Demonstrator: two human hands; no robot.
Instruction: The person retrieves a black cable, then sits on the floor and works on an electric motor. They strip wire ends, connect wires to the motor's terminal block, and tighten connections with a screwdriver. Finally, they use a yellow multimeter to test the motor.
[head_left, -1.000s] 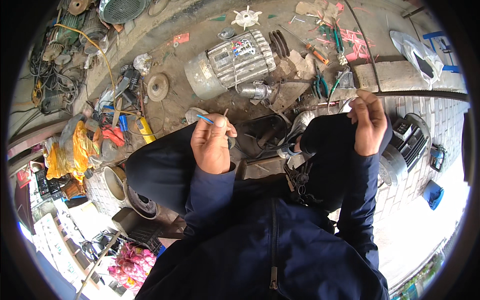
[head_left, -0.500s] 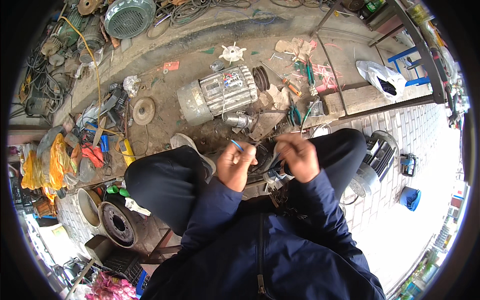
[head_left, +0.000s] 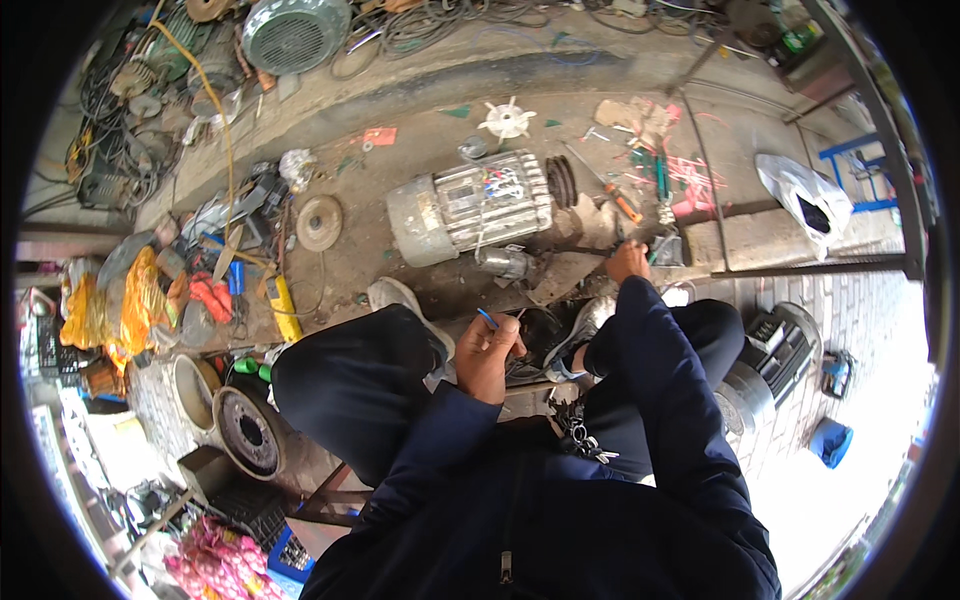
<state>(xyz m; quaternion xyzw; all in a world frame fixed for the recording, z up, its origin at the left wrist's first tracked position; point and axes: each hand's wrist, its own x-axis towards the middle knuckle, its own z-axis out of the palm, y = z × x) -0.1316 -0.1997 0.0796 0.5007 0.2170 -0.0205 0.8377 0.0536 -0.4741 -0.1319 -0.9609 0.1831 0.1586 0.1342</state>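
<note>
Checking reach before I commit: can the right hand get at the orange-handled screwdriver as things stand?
Probably yes: the right hand is close to the orange-handled screwdriver, and nothing visible covers it; whether that hand grips something is unclear.

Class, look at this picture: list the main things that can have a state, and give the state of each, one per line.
Left hand: closed, pinching
Blue wire: held in the left hand
Right hand: stretched forward, grip unclear
Electric motor: lying lengthwise, coloured wires exposed
White fan wheel: apart from the motor, lying flat
Orange-handled screwdriver: lying loose, unheld
White plastic bag: crumpled
</note>
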